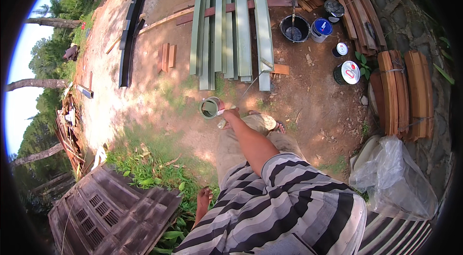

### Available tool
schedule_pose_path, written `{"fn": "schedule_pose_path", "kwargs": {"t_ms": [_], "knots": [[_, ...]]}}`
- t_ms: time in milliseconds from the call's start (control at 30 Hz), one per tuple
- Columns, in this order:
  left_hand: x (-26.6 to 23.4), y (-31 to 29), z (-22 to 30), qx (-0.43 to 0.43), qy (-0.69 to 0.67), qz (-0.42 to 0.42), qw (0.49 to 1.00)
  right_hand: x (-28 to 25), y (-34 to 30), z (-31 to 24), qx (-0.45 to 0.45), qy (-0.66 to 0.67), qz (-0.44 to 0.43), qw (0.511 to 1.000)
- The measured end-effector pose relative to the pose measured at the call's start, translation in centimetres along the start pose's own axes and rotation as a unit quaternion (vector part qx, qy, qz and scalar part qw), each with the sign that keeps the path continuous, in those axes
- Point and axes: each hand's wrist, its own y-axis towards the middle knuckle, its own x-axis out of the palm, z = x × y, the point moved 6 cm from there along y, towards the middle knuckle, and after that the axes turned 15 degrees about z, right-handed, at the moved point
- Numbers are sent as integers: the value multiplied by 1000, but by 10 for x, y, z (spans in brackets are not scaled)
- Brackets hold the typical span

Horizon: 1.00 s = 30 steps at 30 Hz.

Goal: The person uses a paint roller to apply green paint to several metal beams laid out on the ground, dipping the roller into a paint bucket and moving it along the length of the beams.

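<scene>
Striped shirt (289,192) nearest; right hand (232,113) grips the paint can (220,105), probably weighty, spill-prone, best cupped underneath; left hand (204,197) hangs loosely uncurled.

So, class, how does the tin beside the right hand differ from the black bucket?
Colour: the tin has a pale rim; the black bucket is dark.
Contents: the tin shows green inside; the bucket has a stick-like tool poking out.
Place: the tin is at the right hand; the bucket stands on the ground, away from it.
Both are round and open-topped.
</scene>
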Motion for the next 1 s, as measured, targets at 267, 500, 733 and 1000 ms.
{"fn": "schedule_pose_path", "kwargs": {"t_ms": [267, 500, 733, 1000], "knots": [[-66, 21, 108, 163, 29, 7, 986, 61, 5, -33, -77, 114, -37, 990], [-141, 122, 69, 166, 109, -90, 976, 91, 72, -6, -152, 27, 146, 977], [-295, 200, 30, -14, 14, 17, 1000, 99, 16, 59, -177, -118, 228, 950], [-312, 274, 115, 72, -18, 10, 997, 92, 68, 6, -241, 12, 275, 931]]}}
